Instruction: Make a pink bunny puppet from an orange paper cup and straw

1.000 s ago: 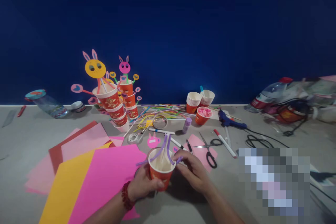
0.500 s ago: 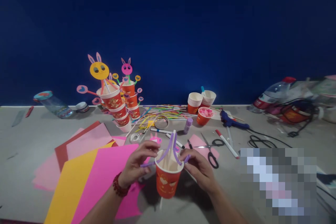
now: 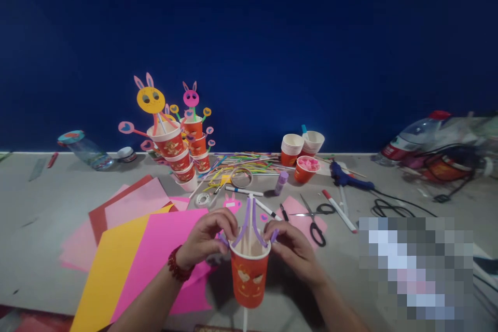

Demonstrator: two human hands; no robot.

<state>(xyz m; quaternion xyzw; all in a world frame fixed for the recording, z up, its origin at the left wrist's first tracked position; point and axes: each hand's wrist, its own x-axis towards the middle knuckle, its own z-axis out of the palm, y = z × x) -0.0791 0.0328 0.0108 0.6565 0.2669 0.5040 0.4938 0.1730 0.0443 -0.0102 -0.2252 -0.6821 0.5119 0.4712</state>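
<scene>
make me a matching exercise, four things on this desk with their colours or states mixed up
Things:
1. front paper cup
2. bent strips
3. scissors
4. glue gun

Descriptions:
A. blue, with a black cord
B. orange-red, between left hand and right hand
C. blades apart, lying partly over pink paper
D. purple, reaching over a cup's rim

Pairs: 1-B, 2-D, 3-C, 4-A

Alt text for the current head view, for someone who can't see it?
A person's left hand and right hand hold a red paper cup at its rim, where purple strips bend outward. Beyond, on a grey table, are scissors, a glue gun and rabbit-faced cup figures; colored paper lies at left.
</scene>
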